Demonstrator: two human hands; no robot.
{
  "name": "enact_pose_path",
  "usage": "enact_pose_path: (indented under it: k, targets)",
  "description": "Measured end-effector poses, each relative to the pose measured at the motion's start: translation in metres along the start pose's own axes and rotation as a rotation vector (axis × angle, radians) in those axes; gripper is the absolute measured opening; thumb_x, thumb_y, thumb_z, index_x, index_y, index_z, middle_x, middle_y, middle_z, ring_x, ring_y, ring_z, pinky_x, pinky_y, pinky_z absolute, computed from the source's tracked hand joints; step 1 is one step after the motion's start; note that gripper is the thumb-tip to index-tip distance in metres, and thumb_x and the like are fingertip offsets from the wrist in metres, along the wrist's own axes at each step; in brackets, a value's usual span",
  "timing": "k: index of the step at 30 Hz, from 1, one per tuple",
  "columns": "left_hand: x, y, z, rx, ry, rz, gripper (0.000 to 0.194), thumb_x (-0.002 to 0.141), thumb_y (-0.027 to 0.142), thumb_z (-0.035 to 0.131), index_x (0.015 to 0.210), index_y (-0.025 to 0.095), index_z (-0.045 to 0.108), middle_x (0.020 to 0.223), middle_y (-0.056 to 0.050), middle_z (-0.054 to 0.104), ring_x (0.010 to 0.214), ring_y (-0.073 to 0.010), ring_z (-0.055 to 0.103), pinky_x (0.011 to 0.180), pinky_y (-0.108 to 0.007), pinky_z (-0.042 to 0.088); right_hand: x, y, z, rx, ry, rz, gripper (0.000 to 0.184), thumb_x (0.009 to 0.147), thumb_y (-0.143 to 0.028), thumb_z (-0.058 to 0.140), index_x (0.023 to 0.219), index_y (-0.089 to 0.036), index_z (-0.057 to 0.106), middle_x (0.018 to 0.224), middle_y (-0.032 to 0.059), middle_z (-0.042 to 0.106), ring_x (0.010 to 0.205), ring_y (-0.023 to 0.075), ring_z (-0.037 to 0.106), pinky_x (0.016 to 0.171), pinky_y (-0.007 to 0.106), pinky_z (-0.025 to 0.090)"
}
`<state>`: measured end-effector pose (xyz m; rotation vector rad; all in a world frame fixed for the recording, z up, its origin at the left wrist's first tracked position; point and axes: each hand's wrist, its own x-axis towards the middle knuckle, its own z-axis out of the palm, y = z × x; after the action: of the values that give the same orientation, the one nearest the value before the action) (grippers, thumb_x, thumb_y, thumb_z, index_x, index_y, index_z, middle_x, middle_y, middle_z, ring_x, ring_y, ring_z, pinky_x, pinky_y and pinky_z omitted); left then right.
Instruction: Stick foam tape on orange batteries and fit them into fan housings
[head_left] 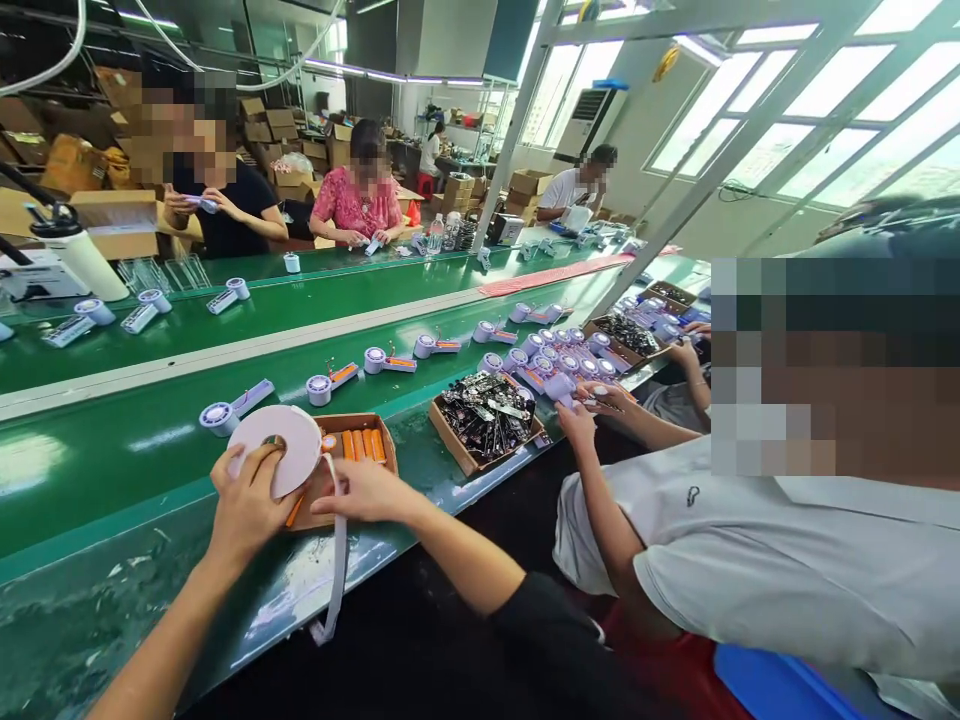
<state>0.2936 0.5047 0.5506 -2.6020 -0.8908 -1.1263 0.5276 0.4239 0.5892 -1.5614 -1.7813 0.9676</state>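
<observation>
My left hand (251, 505) is closed around a large roll of white tape (296, 435), with fingers at its brown core. A loose strip of white tape (339, 575) runs down from the roll and hangs past the table edge. My right hand (367, 492) has its curled fingers and thumb on that strip, just right of the roll. Under both hands sits a small cardboard box (390, 450) with several orange cylindrical cells (364, 445). Directly behind the roll, a lilac handheld fan (221, 418) lies on the green belt.
More fans (321, 390) lie along the belt (112, 440), some with orange cells showing. A box of black parts (487, 420) stands to the right, near a co-worker in a light shirt (675, 520) holding a fan. Other people sit across the belt. A slanted metal post (660, 235) rises behind.
</observation>
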Motion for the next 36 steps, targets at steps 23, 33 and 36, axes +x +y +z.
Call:
enact_pose_path:
  k: [23, 33, 36]
  targets:
    - [-0.027, 0.052, -0.050, -0.182, -0.331, -0.358, 0.072, 0.071, 0.051, 0.097, 0.132, 0.022, 0.072, 0.139, -0.014, 0.069, 0.137, -0.0370, 0.043, 0.124, -0.061, 0.037, -0.020, 0.019, -0.004, 0.106, 0.500, -0.255, 0.022, 0.097, -0.027, 0.062, 0.113, -0.022, 0.077, 0.109, 0.0092, 0.081, 0.100, 0.0239, 0.073, 0.099, 0.039, 0.056]
    - [-0.040, 0.071, -0.061, -0.409, -0.233, -0.443, 0.070, 0.094, 0.051, 0.076, 0.154, 0.027, 0.051, 0.156, -0.017, 0.050, 0.155, -0.0357, 0.040, 0.124, -0.056, 0.043, -0.064, 0.027, 0.030, 0.774, 0.603, -0.202, 0.037, 0.087, -0.053, 0.083, 0.083, -0.023, 0.060, 0.065, -0.0048, 0.054, 0.053, 0.0109, 0.048, 0.050, 0.023, 0.041]
    - [-0.035, 0.077, -0.057, -0.298, -0.178, -0.389, 0.068, 0.087, 0.048, 0.085, 0.145, 0.030, 0.057, 0.145, -0.014, 0.058, 0.154, -0.0386, 0.040, 0.126, -0.061, 0.039, -0.078, 0.007, 0.051, 0.638, 0.499, -0.247, 0.031, 0.096, -0.053, 0.072, 0.089, -0.023, 0.071, 0.063, -0.0025, 0.058, 0.051, 0.0131, 0.050, 0.049, 0.027, 0.041]
